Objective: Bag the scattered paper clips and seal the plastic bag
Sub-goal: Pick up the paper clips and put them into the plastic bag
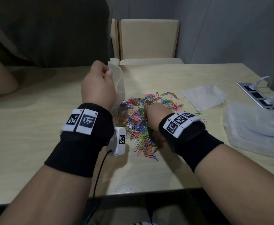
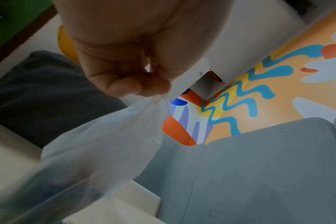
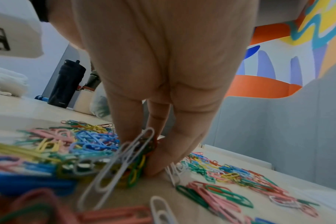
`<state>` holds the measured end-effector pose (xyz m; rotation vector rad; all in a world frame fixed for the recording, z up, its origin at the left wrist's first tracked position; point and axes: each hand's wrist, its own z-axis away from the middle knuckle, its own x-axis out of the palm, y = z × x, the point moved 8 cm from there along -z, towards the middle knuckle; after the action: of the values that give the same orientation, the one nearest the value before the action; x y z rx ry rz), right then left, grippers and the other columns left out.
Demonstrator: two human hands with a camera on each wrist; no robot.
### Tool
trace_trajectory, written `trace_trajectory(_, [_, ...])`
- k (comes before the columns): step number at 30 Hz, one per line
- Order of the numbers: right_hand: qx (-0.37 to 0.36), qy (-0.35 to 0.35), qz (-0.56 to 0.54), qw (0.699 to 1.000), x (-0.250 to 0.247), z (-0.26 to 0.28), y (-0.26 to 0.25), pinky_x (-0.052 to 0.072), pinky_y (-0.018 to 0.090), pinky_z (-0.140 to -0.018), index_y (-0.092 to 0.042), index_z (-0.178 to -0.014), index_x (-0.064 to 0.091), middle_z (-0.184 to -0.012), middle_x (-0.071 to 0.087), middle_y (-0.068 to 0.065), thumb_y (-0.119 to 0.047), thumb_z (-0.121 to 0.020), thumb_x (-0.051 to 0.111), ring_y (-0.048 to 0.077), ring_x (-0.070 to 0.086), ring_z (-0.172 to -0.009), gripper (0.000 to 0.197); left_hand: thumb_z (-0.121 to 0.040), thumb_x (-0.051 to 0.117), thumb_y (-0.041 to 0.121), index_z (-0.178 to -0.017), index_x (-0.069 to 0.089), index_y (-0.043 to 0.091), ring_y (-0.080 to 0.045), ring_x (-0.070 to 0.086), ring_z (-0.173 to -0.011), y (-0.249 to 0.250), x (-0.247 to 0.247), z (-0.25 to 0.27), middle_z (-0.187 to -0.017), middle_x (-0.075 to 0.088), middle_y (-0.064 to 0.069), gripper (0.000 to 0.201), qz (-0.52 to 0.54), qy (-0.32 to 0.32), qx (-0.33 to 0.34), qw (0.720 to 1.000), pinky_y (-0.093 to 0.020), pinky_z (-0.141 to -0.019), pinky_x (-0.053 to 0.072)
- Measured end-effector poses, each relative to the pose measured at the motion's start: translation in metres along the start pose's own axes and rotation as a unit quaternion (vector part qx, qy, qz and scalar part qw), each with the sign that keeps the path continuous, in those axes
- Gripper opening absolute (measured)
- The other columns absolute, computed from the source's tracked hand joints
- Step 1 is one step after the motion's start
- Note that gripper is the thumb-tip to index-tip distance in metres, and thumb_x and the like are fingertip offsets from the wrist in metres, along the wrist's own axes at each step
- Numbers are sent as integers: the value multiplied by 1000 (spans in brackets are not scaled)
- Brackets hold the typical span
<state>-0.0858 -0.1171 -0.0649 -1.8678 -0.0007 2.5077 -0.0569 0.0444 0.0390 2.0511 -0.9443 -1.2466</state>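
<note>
The left hand (image 1: 98,85) is up off the table (image 1: 149,172), pinching the top edge of a clear plastic bag (image 1: 119,82) between thumb and curled fingers, and the bag hangs down toward the pile. The right hand (image 1: 154,117) is down in the paper clips (image 1: 137,120), fingers closed around a small bunch. The clips are spread in a colourful heap mid-table.

To the right there's a stack of spare bags (image 1: 204,96), a clear plastic box (image 1: 255,127) and a power strip (image 1: 261,96) with white plugs. A cream chair (image 1: 147,39) sits across the pale table, grey partition behind. The right wrist view shows a dark bottle (image 3: 65,84) and a bright mural wall (image 3: 278,60).
</note>
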Motion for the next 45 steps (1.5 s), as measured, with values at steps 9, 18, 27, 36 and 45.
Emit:
trace_trajectory(9, [72,65,-123,988,-15,-2,28,58,36,-83,-7,-103,72,-103,70,9,-18,-91,60,26,67,-94,20,-97,49,26,-89,56,15,-24,48,-83,-9,26,4,-80,54,-1,15,-107,-120,-26,987,-30,-71,31])
trace_trajectory(18, [117,128,-612,771,-24,15,61,61,33,-77,-9,-83,70,-84,71,10,-8,-82,74,25,69,-80,5,-95,52,22,-88,67,7,-16,68,-68,-10,65,30,-69,73,-3,23,-53,-246,-66,966,-34,-76,58])
trace_trajectory(27, [81,44,-786,612,-23,18,28,50,14,-43,1,-75,61,-73,62,11,4,-90,60,10,63,-50,15,-94,49,15,-90,64,0,-32,73,-76,-3,79,39,-77,74,-15,21,2,-276,-88,957,-47,-78,60])
trace_trajectory(36, [136,15,-733,666,-20,13,27,57,23,-51,-1,-84,55,-95,51,16,5,-94,49,25,55,-80,13,-87,46,13,-66,61,6,-40,70,-76,-3,79,41,-66,68,-12,26,30,-280,-107,953,-52,-78,59])
trace_trajectory(45, [87,87,-534,836,-46,22,28,59,44,-81,-13,-106,61,-110,65,16,1,-96,40,25,67,-87,27,-91,48,18,-72,61,6,-36,70,-77,-12,78,39,-67,69,-12,26,14,-260,-108,959,-49,-76,60])
